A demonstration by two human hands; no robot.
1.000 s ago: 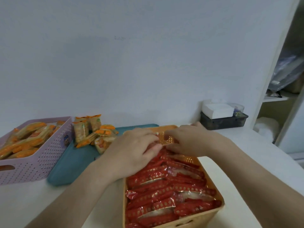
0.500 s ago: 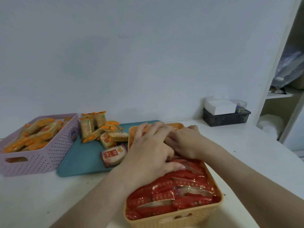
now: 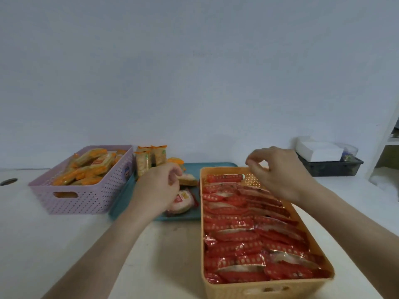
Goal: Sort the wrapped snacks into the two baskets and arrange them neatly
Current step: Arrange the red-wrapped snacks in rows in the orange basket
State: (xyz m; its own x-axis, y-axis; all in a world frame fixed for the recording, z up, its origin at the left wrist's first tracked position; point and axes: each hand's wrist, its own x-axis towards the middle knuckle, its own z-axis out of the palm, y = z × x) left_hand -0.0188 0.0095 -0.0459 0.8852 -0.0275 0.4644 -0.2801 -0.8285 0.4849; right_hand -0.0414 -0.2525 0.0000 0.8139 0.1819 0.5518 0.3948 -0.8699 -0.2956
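An orange basket (image 3: 267, 288) at the right front is packed with rows of red wrapped snacks (image 3: 248, 234). A purple basket (image 3: 86, 199) at the left holds orange wrapped snacks (image 3: 90, 167). Between them lies a teal tray (image 3: 123, 206) with several loose orange packs (image 3: 149, 158) and one round red-and-white snack (image 3: 182, 201). My left hand (image 3: 159, 186) hovers over the tray just left of that snack, fingers loosely curled, nothing visibly in it. My right hand (image 3: 280, 173) is above the orange basket's far end, fingers apart and empty.
A dark bin (image 3: 330, 167) with a white box (image 3: 317, 149) stands at the back right against the wall. A white shelf unit (image 3: 388, 158) is at the far right. A round hole (image 3: 8, 181) is in the white tabletop at the far left.
Both hands have lifted off the red snacks. My left hand moved left to the tray beside the red-and-white snack; my right hand rose above the basket's far end.
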